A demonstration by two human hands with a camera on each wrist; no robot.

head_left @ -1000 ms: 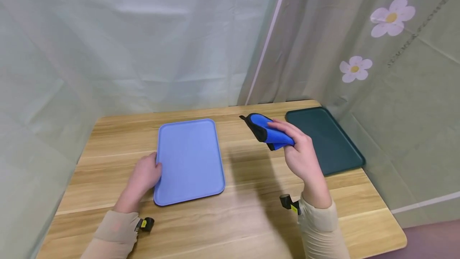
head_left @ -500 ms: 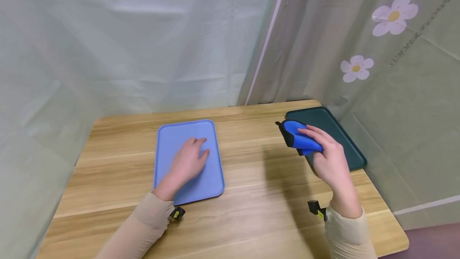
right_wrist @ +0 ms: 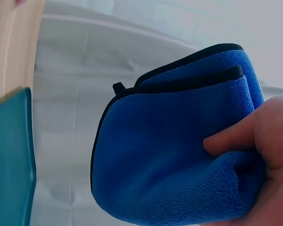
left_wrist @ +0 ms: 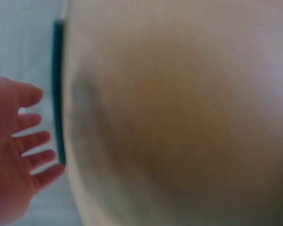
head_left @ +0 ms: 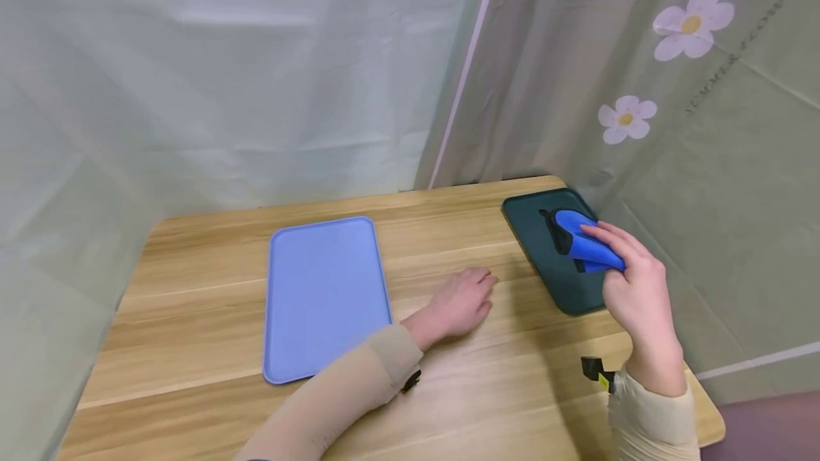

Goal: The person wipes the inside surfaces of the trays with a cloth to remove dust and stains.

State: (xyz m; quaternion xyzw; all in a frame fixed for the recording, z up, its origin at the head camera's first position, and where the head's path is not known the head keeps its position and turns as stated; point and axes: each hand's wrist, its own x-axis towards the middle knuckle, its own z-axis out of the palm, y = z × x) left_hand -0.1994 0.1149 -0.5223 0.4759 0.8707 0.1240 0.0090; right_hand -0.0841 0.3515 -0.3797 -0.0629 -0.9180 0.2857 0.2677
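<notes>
A folded blue cloth (head_left: 586, 240) with black edging and a small black loop is pinched in my right hand (head_left: 640, 297), held up above the dark green tray (head_left: 544, 255). The right wrist view shows the thumb pressing on the plush side of the cloth (right_wrist: 165, 136). My left hand (head_left: 458, 301) reaches across the wooden table between the two trays, its fingers loosely extended and holding nothing. In the left wrist view the fingers of the left hand (left_wrist: 14, 155) are spread. Behind the left forearm lies a light blue tray (head_left: 323, 290), its lower right corner covered by the sleeve.
The wooden table (head_left: 205, 319) backs onto a pale curtain (head_left: 288, 91). On the right, a curtain with printed flowers (head_left: 692, 23) hangs close to the dark green tray and the table's edge.
My left hand has left the blue tray's left edge and crossed over it to the right. The right hand has carried the cloth rightward until it is above the green tray.
</notes>
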